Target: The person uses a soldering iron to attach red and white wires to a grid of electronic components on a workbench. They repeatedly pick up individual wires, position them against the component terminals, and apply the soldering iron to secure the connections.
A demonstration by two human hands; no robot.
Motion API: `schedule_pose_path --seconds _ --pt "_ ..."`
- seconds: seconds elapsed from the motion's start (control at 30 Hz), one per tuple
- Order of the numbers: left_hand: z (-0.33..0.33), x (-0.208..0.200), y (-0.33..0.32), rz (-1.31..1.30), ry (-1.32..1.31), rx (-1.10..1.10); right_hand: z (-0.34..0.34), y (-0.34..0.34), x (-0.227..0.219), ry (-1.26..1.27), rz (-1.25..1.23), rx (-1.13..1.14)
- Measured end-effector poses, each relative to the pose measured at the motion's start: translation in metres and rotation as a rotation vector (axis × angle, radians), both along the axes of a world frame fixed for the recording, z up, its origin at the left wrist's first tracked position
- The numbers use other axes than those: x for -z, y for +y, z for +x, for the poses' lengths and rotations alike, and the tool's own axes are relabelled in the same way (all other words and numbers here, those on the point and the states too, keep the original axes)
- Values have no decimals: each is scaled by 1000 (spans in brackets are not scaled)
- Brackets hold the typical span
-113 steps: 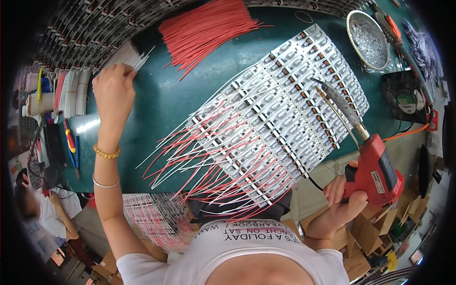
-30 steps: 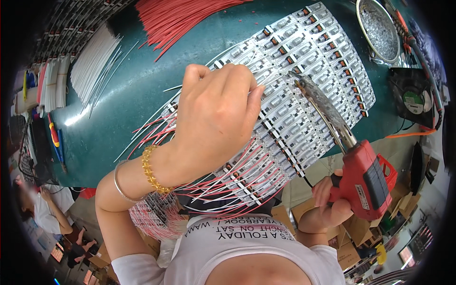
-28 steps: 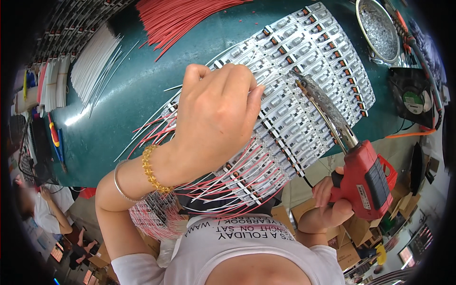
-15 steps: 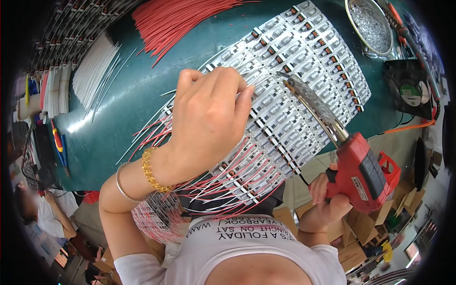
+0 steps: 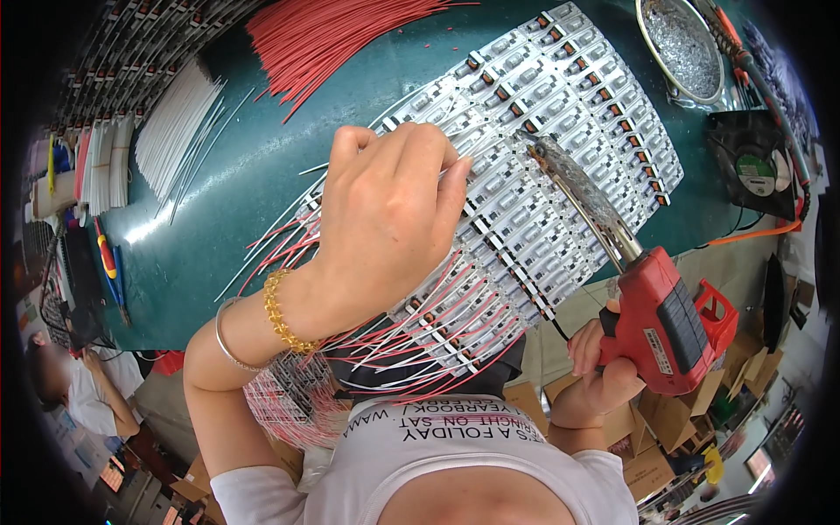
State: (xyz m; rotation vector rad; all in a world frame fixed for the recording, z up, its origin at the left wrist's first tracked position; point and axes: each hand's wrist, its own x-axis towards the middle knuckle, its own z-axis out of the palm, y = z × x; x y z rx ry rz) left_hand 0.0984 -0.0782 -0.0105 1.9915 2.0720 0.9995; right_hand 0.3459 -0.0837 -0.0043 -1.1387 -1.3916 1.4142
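My left hand (image 5: 385, 206) is closed in a pinch over the large sheet of small LED modules (image 5: 560, 131). Its fingertips touch the boards; what they hold is hidden, though a thin white wire (image 5: 313, 169) sticks out beside the hand. My right hand (image 5: 604, 367) grips a red soldering gun (image 5: 661, 324), its long metal barrel slanting up and left over the sheet. The gun's dark tip lies just right of my left fingertips, close to the boards. Red and white wires (image 5: 437, 337) trail from the sheet's near edge.
A bundle of red wires (image 5: 328, 39) and white wires (image 5: 175, 131) lie on the green table (image 5: 236, 175). At the back right stand a metal bowl (image 5: 682, 52) and a black fan (image 5: 752, 166). Pliers (image 5: 111, 267) lie far left. Cardboard boxes (image 5: 665, 429) stand below; another person (image 5: 96, 394) sits left.
The soldering gun's tip has shifted slightly to the right over the boards. My left hand has barely moved and stays pinched.
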Motion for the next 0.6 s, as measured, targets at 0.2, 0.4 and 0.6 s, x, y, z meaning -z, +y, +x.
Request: schedule_pose_path --seconds 0.2,0.4,0.6 --pt "1 -1 1 9 6 -2 2 0 1 -2 -1 30" --pt "-3 -11 4 138 115 -5 12 -1 0 16 -72 43" --pt "9 -9 8 -68 -48 24 23 -8 5 48 -44 77"
